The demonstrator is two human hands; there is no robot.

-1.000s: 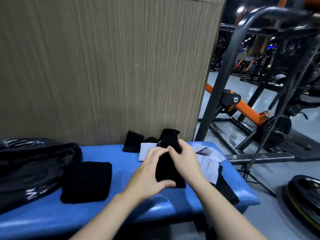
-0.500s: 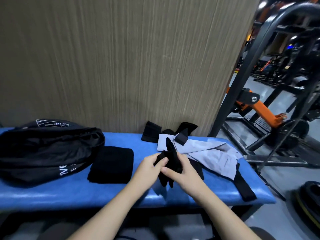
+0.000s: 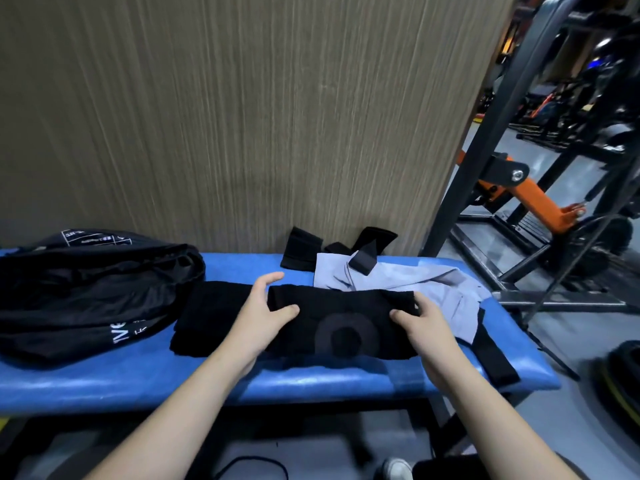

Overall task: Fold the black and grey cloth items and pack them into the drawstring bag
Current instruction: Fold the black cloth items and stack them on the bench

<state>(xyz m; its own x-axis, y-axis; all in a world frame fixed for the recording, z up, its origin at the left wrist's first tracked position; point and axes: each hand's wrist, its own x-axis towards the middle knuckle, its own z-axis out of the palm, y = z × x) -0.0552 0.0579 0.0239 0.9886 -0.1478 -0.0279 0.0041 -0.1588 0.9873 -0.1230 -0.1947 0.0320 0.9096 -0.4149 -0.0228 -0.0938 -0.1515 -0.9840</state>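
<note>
Two hands are stretching a black cloth band [image 3: 341, 323] flat across the blue tabletop [image 3: 138, 379] as you work through the folding: your left hand [image 3: 263, 322] is pinching the band's left end, thumb on top and fingers curled behind the edge, while your right hand [image 3: 420, 322] is gripping the right end the same way. The band's long axis is running left to right between your hands, directly in front of you, with a grey ring patch facing up at its middle, so the likely fold is one end carried over to the other; both hands are sitting equally near. An already folded black piece [image 3: 211, 317] is lying just beside your left hand, touching or slightly under the band's end, though the dark fabrics are blurring together there. The drawstring bag [image 3: 90, 296] is lying slumped at the tabletop's left, well apart from your right hand and nearer your left; its opening is hard to make out. A grey cloth [image 3: 412, 282] is lying crumpled behind the band, partly hidden by it, with small black pieces [image 3: 301, 252] against the wall and a black strap [image 3: 495, 358] trailing off the right edge.
</note>
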